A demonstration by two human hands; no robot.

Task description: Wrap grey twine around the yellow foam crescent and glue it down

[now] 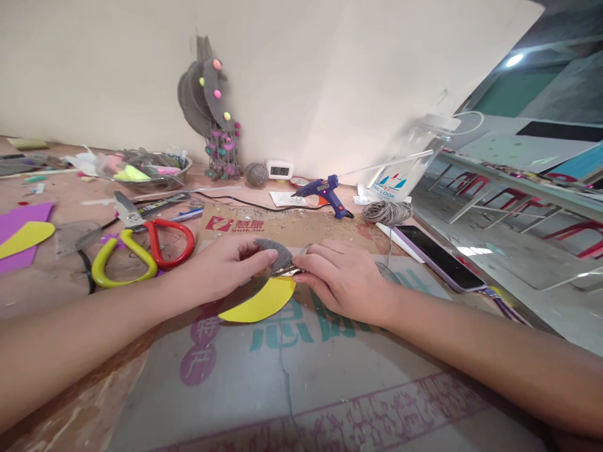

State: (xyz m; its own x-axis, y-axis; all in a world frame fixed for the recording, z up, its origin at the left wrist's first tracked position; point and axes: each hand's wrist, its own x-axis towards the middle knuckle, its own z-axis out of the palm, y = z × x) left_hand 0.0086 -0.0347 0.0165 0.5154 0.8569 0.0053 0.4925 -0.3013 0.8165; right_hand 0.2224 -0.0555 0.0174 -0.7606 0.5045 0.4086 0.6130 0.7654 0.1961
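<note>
My left hand (230, 265) is closed, thumb and fingers pinching the left side of a curved piece wrapped in grey yarn (279, 254). My right hand (346, 276) grips the other end of that piece, its fingertips pressed together by the light, bare lower edge. Parts of the piece are hidden behind both hands. Just below lies a yellow crescent cutout (259, 304), close under the fingers; I cannot tell whether it touches the wrapped piece. A grey yarn skein (387, 212) sits beyond my right hand, a strand hanging from it.
Red-and-yellow-handled scissors (125, 257) lie left. A blue glue gun (325, 191) stands behind the hands, beside a small clock (279, 169) and yarn ball (257, 174). A phone (440, 257) and a clear bottle (409, 157) are right. A filled bowl (155, 182) is back left.
</note>
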